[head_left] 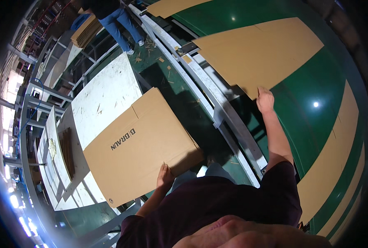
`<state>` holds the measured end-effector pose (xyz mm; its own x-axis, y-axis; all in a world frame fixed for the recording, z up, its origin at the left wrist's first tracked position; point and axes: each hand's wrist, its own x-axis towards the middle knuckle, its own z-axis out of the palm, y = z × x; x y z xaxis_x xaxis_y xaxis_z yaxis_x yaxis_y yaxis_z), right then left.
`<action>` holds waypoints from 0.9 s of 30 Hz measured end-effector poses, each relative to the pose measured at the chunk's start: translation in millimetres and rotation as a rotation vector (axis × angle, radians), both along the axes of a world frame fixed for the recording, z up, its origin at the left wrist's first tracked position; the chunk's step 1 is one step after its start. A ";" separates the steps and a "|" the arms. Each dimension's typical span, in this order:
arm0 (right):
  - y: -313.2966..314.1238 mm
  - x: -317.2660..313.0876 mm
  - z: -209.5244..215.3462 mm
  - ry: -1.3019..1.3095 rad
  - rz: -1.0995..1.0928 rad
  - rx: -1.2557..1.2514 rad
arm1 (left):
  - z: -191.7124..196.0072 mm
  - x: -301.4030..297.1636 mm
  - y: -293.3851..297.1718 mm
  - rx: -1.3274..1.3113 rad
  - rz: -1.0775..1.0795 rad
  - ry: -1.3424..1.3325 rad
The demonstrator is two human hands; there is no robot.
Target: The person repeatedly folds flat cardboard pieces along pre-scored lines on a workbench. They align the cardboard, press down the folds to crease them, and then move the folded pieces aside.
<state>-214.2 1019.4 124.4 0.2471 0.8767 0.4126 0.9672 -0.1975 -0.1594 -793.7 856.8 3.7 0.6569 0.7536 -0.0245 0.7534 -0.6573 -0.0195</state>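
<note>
To the left, a flattened brown cardboard box (147, 144) with dark printing lies on top of a pile on a white table. My left hand (165, 175) is closed at its near edge, with fingertips on the top face. A flat cardboard sheet (262, 56) lies across the green conveyor belt (316, 82) at the right. With my right arm stretched forward, my right hand (265, 99) pinches the near corner of that sheet. Part of the sheet reaches past the belt's metal side rail. The undersides of both hands are hidden.
More cardboard sheets (337, 153) lie on the belt nearer to me. A metal rail (233, 132) runs along the conveyor. The white tabletop (105, 99) extends beyond the pile. Farther off, a person in jeans (118, 25) stands beside stacked cardboard (87, 32); scraps (161, 60) litter the floor.
</note>
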 end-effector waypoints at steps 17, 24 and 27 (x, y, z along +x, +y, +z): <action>58.0 69.9 -24.3 1.363 -0.209 0.551 | -4.5 -1.7 -2.4 0.135 0.090 -0.443; 135.1 -5.5 -188.4 2.105 -0.039 0.000 | 8.7 -1.4 -11.1 0.179 0.073 -0.344; 179.7 -17.4 -146.8 2.227 0.011 -0.113 | 5.8 -3.4 -8.7 0.121 0.029 -0.202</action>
